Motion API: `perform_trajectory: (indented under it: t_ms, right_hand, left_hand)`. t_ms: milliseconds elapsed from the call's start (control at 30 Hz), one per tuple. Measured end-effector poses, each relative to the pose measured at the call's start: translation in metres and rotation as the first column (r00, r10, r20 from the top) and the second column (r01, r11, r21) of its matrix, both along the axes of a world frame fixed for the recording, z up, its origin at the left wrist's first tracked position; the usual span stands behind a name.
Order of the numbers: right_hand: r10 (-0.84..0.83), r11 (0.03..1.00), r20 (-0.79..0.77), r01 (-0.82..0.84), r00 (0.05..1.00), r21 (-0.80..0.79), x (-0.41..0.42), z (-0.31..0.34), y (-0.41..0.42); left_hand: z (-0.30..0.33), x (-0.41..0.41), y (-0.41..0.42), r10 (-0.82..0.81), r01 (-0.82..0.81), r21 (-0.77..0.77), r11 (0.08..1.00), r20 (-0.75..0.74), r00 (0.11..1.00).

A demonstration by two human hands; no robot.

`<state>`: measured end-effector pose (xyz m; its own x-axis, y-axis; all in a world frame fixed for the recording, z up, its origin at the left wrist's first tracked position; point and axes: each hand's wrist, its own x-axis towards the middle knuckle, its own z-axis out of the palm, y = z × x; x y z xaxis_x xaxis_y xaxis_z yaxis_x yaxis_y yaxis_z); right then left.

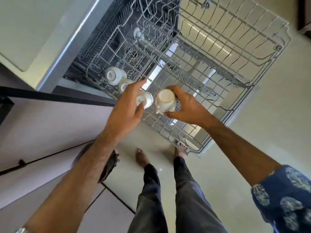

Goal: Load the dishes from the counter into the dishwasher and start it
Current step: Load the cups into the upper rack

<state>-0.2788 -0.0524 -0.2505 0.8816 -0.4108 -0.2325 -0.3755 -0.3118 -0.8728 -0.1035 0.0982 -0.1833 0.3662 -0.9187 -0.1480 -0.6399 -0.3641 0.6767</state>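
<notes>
The dishwasher's upper wire rack [218, 105] is pulled out over the open door. Two white cups [113, 75] [124, 85] sit upside down along its left edge. My left hand [127, 105] holds a third white cup [146, 99] upside down on the rack, thumb against its base and fingers stretched over it. My right hand [183, 106] grips a white mug [165, 101], bottom up, just right of that cup, low over the rack.
The lower rack [151, 19] shows inside the dishwasher tub beyond. The counter edge [70, 41] runs along the left. Cabinet fronts [42, 132] stand at the left, and my bare feet [141, 158] are on the tiled floor below the rack's front edge.
</notes>
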Motion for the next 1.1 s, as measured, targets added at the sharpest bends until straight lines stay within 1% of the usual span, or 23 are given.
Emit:
perform_trajectory:
  t_ms: [33,67,133,200,267,333,400,467,600,633,700,767,933,1000,1100]
  right_hand:
    - [0.019,0.999,-0.028,-0.02,0.999,-0.034,0.001,-0.007,0.002]
    - [0.046,0.997,-0.054,-0.05,0.997,-0.067,0.003,-0.012,0.005]
    - [0.098,0.982,-0.102,-0.113,0.99,-0.152,0.011,-0.02,0.013]
    - [0.147,0.93,-0.133,-0.183,0.98,-0.32,0.02,-0.029,0.019]
    - [0.182,0.879,-0.169,-0.238,0.969,-0.413,0.028,-0.036,0.024]
    - [0.199,0.86,-0.208,-0.272,0.958,-0.431,0.034,-0.043,0.027]
    - [0.195,0.863,-0.239,-0.282,0.951,-0.419,0.036,-0.047,0.028]
    - [0.202,0.847,-0.25,-0.297,0.947,-0.44,0.037,-0.05,0.028]
    - [0.245,0.71,-0.307,-0.386,0.92,-0.589,0.035,-0.052,0.032]
    - [0.239,0.691,-0.313,-0.388,0.919,-0.61,0.034,-0.052,0.033]
    - [0.215,0.693,-0.314,-0.371,0.925,-0.618,0.033,-0.053,0.037]
    - [0.206,0.724,-0.318,-0.363,0.925,-0.587,0.033,-0.054,0.038]
    - [0.275,0.813,-0.365,-0.418,0.889,-0.406,0.034,-0.049,0.03]
    - [0.284,0.839,-0.383,-0.421,0.879,-0.344,0.031,-0.036,0.025]
    - [0.273,0.851,-0.391,-0.41,0.879,-0.328,0.025,-0.003,0.019]
  left_hand:
    - [-0.008,0.006,0.005,-0.052,0.046,0.041,0.998,0.154,0.987]
    - [-0.016,0.011,0.009,-0.112,0.083,0.119,0.989,0.268,0.957]
    - [-0.032,0.013,0.017,-0.229,0.117,0.297,0.948,0.376,0.898]
    - [-0.042,0.009,0.023,-0.304,0.131,0.384,0.914,0.435,0.847]
    - [-0.044,0.008,0.025,-0.326,0.13,0.408,0.904,0.461,0.825]
    - [-0.046,0.008,0.024,-0.336,0.123,0.427,0.896,0.469,0.817]
    - [-0.047,0.009,0.023,-0.354,0.126,0.45,0.884,0.471,0.808]
    - [-0.048,0.01,0.023,-0.379,0.132,0.476,0.87,0.471,0.797]
    - [-0.044,0.01,0.021,-0.394,0.132,0.499,0.857,0.466,0.792]
    - [-0.044,0.01,0.02,-0.392,0.13,0.499,0.857,0.468,0.792]
    - [-0.043,0.008,0.019,-0.392,0.127,0.498,0.858,0.474,0.789]
    - [-0.042,0.007,0.019,-0.393,0.125,0.504,0.854,0.47,0.79]
    - [-0.038,0.007,0.018,-0.401,0.128,0.515,0.847,0.463,0.791]
    - [-0.031,0.006,0.022,-0.411,0.125,0.53,0.839,0.466,0.784]
    - [-0.011,-0.005,0.033,-0.407,0.115,0.537,0.836,0.465,0.786]
